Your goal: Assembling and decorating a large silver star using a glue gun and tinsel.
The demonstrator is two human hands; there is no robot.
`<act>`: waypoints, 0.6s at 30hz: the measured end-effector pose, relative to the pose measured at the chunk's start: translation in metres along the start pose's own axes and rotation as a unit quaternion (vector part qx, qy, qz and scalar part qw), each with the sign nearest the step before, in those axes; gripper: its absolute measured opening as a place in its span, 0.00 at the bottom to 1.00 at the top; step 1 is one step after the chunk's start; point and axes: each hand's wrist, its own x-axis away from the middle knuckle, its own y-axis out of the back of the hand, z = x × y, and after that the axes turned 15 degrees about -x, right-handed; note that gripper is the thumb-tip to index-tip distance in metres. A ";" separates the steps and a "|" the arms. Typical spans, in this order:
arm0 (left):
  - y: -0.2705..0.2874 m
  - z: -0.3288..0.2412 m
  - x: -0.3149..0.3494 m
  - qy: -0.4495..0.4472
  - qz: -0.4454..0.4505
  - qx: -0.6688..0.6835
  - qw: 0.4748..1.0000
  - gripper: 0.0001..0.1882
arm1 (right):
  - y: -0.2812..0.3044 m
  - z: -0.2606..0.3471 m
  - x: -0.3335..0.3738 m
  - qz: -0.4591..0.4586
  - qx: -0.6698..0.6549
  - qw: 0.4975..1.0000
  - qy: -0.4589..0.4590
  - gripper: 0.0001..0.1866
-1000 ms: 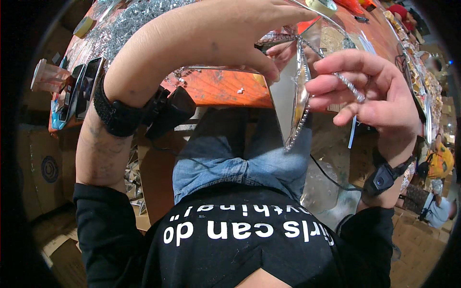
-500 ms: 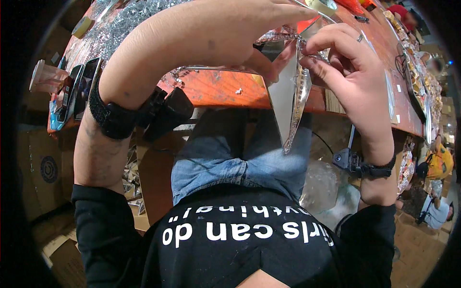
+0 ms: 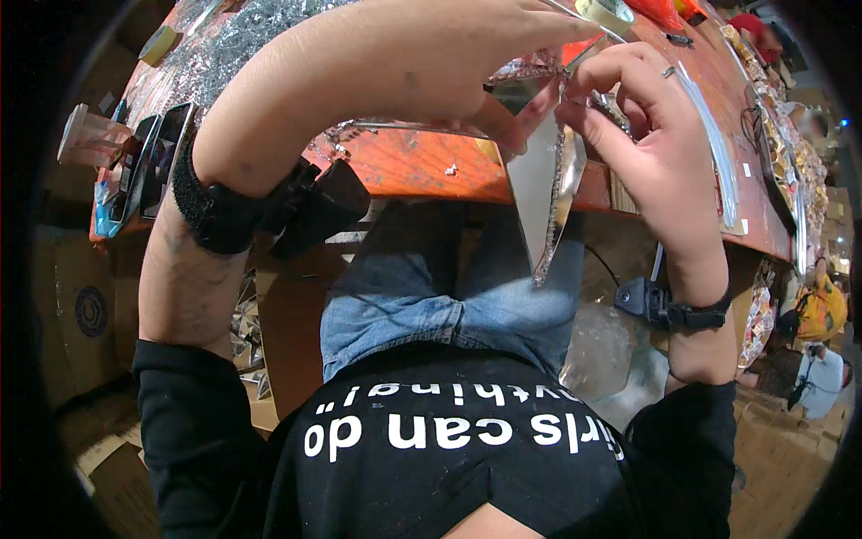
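A mirrored, star-like ornament (image 3: 537, 184) with long faceted points is held up over the table's near edge. One point hangs down above my lap, and sparkly beaded silver trim (image 3: 556, 202) runs along its ridge. My left hand (image 3: 476, 67) reaches across from the left and grips the ornament, its thumb against a mirrored face. At the centre, where the ridges meet, my right hand (image 3: 646, 112) pinches thumb and forefinger together on the trim. Exactly what lies between those fingertips is too small to make out. The ornament's far side is hidden behind my left hand.
Silver tinsel-like strands (image 3: 238, 58) heap on the orange table (image 3: 413, 171) at the left. Phones (image 3: 166, 153), a clear plastic cup (image 3: 90, 135) and tape rolls (image 3: 160, 43) sit around it. Flat clear strips (image 3: 714, 135) lie at the right. Other people are in the far right background.
The ornament has shifted slightly right and turned a little, showing more of its right face. My right hand's fingertips have moved slightly left along the trim at the centre.
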 end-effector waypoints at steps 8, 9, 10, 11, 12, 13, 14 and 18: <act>0.004 -0.001 0.002 -0.007 0.000 -0.023 1.000 0.50 | 0.000 0.007 -0.001 -0.050 -0.093 0.985 -0.138 0.06; 0.008 -0.001 0.000 0.012 0.045 -0.004 0.999 0.49 | 0.000 0.006 -0.001 -0.050 -0.094 0.985 -0.137 0.06; 0.006 0.000 0.000 0.012 0.045 -0.004 0.999 0.49 | 0.000 0.004 -0.002 -0.053 -0.090 0.988 -0.112 0.06; 0.003 0.001 0.001 -0.002 0.022 -0.004 1.000 0.48 | 0.000 0.003 -0.003 -0.055 -0.086 0.991 -0.087 0.06; 0.002 0.002 0.003 -0.017 -0.004 -0.005 1.000 0.47 | -0.002 0.002 -0.003 -0.055 -0.084 0.991 -0.086 0.06; 0.002 0.002 0.003 -0.017 -0.006 -0.005 1.000 0.47 | -0.004 0.001 -0.004 -0.063 -0.095 0.990 -0.078 0.06; 0.003 0.002 0.003 -0.014 0.007 -0.006 1.000 0.46 | -0.005 0.000 -0.005 -0.073 -0.106 0.989 -0.070 0.06; -0.006 0.004 0.005 -0.034 -0.047 -0.049 0.997 0.43 | -0.001 0.002 -0.007 -0.053 -0.063 0.994 -0.065 0.08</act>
